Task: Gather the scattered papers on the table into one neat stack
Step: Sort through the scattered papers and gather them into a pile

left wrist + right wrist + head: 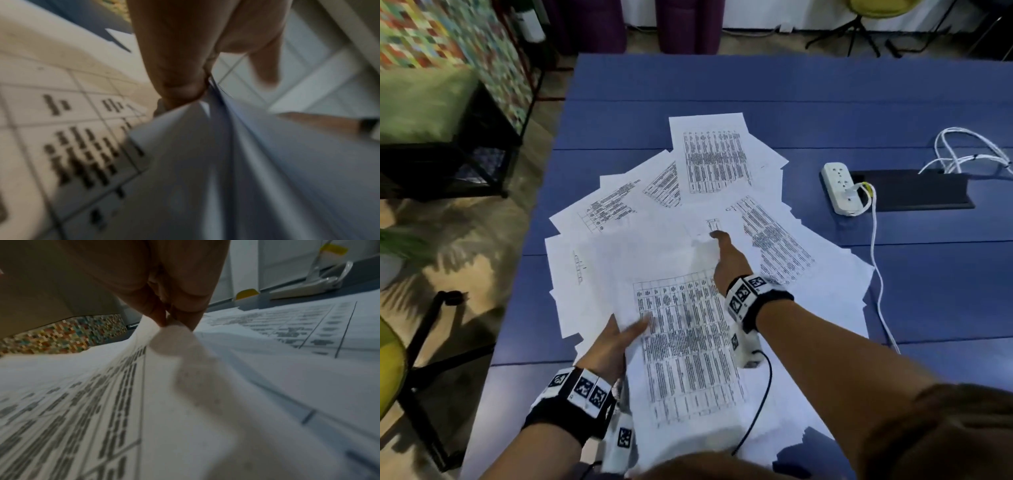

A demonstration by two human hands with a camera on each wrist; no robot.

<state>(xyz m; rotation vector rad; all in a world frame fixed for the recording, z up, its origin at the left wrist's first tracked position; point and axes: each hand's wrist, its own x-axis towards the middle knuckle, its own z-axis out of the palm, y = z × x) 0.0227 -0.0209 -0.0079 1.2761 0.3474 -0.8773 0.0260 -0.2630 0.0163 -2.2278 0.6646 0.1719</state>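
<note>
Several white printed papers (709, 161) lie fanned and overlapping on the blue table (791, 96). A sheet with a dense printed table (688, 346) lies on top, nearest to me. My left hand (630, 334) grips its left edge, thumb on top and fingers underneath. In the left wrist view the left hand (197, 91) pinches a few paper edges (185, 162) together. My right hand (717, 236) reaches forward over the pile and pinches the sheet's far corner. The right wrist view shows the right hand (174, 321) holding that corner lifted, the sheet (164, 402) curving up.
A white power strip (839, 188) with a plugged white cable (876, 274) lies right of the pile, beside a black cable slot (914, 192). A chair base (421, 342) stands off the table's left edge. The far part of the table is bare blue.
</note>
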